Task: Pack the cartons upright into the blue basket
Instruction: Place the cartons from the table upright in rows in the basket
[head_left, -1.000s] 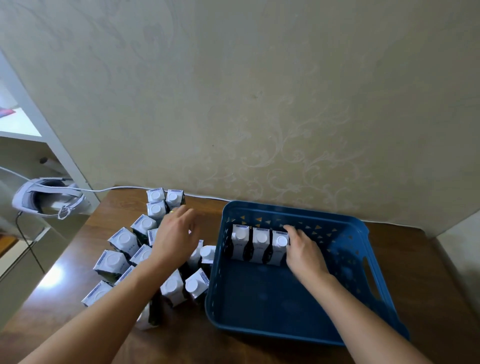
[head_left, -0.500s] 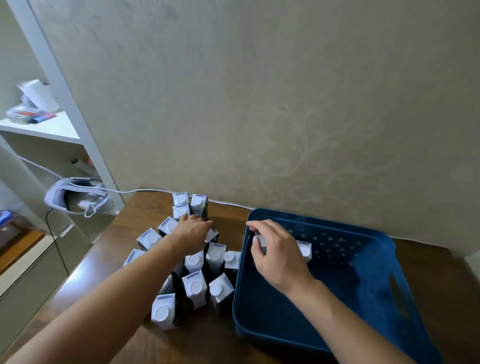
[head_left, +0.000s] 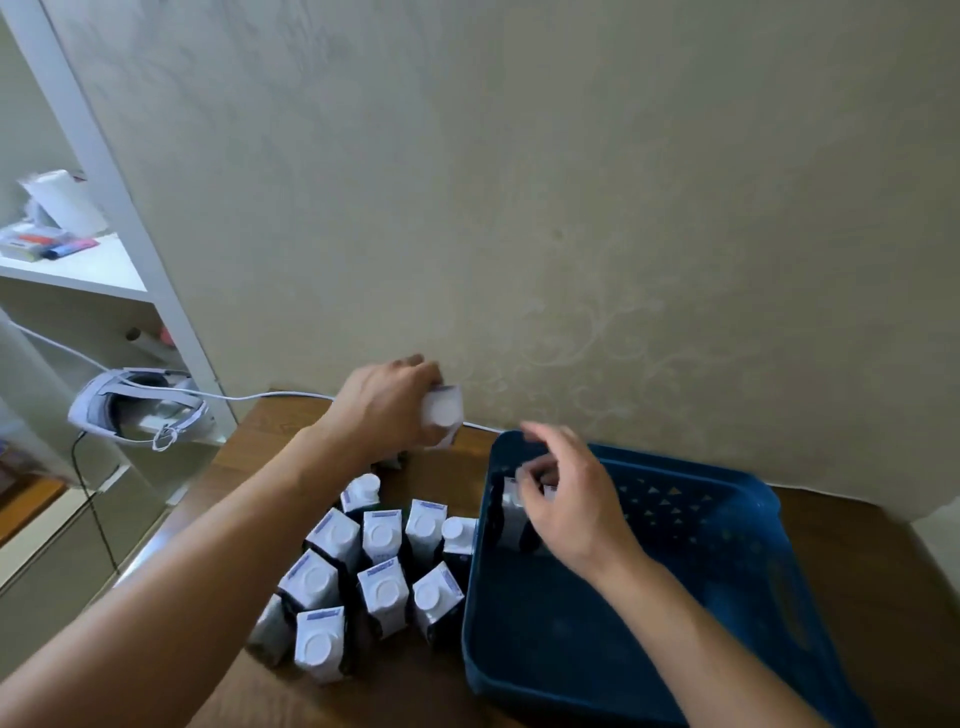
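My left hand (head_left: 387, 402) has its fingers curled round one carton (head_left: 442, 415), gripping it from the side and holding it in the air above the far end of the table (head_left: 415, 696), close to the wall (head_left: 519, 208). That carton is tilted, its white cap turned towards me. My right hand (head_left: 563, 499) is over the near-left corner of the blue basket (head_left: 727, 525), fingers loosely bent and a little spread above the cartons in the basket (head_left: 511, 517). The picture is blurred there, so I cannot tell whether the fingertips touch those cartons or hold anything.

The cartons in the basket stand upright against its left wall at the far end; my hand hides how many there are. Much of the basket floor that I can see is bare.

Outside, just left of the basket, a cluster of cartons (head_left: 382, 566) stands upright on the wooden table, caps up, the nearest touching or almost touching the basket's left wall.

Further left, past the table's edge, a white headset (head_left: 137, 413) lies on a low ledge, with a white cable (head_left: 291, 396) running along the foot of the wall. A white shelf (head_left: 93, 270) above it holds some small, blurred items.
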